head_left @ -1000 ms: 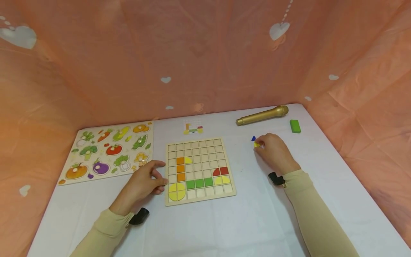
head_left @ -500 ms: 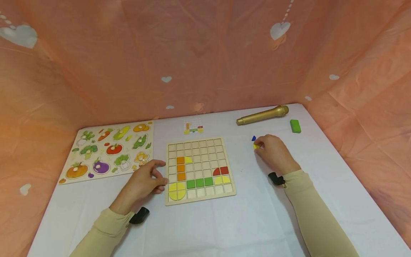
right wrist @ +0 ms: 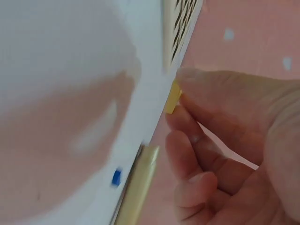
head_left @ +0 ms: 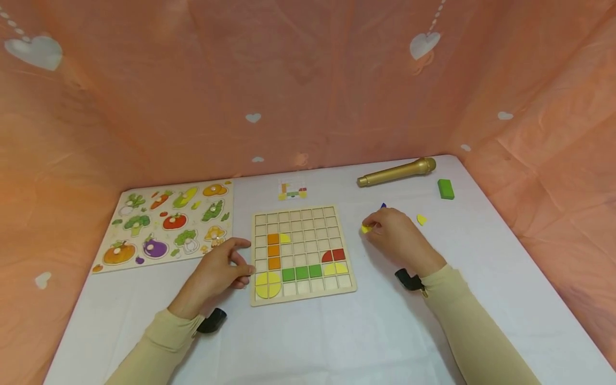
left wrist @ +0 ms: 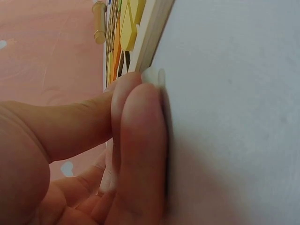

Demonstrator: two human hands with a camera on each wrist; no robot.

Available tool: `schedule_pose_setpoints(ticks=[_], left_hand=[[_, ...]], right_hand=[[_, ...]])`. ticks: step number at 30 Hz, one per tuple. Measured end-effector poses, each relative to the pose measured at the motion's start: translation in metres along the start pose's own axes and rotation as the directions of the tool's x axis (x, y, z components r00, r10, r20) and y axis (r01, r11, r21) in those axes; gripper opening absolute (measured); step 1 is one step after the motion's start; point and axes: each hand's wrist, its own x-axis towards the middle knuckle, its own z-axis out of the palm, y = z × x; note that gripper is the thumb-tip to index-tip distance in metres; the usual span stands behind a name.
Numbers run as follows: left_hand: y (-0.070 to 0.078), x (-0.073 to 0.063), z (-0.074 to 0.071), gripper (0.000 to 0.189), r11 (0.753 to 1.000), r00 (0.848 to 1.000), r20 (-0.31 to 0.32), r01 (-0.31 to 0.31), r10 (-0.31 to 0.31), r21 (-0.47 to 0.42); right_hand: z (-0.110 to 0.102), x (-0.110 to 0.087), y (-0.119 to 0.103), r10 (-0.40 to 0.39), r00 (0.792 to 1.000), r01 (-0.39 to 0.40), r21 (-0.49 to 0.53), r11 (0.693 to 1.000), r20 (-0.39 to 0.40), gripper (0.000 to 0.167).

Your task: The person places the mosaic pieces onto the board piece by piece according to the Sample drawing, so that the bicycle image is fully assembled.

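Observation:
Between thumb and fingertips, my right hand pinches a small yellow tile, which shows edge-on in the right wrist view. The wooden grid board lies to its left, with orange, green, red and yellow tiles set in some squares. My left hand rests at the board's left edge, thumb and index fingertips right at the rim. Just behind the right hand a small blue tile is partly covered. Another yellow tile lies on the table to the right of that hand.
A vegetable peg puzzle lies at the left, close to my left hand. Behind the board is a small pattern card. A gold microphone and a green block lie at the back right. Pink curtains surround the white table.
My right hand has moved left and a little nearer with the yellow tile. The other yellow tile now shows behind it, and the blue tile is more covered. The left hand stays put.

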Motion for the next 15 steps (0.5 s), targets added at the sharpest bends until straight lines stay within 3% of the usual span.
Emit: schedule_pose_setpoints(ticks=[6,11,15], left_hand=[[0.001,0.0,0.0,0.065,1.0,1.0,0.0,0.003,-0.003,-0.001],[0.001,0.0,0.0,0.065,1.0,1.0,0.0,0.005,-0.005,0.002],[0.001,-0.001,0.0,0.065,1.0,1.0,0.0,0.011,-0.011,0.003]], right_hand=[[0.013,-0.016,-0.027,-0.177,0.984,0.179,-0.09,0.98,0.029,0.018],[0.026,-0.032,-0.042,-0.333,0.942,0.335,-0.14,0.932,0.037,0.018],[0.036,-0.042,-0.048,-0.392,0.919,0.395,-0.13,0.909,0.048,0.02]])
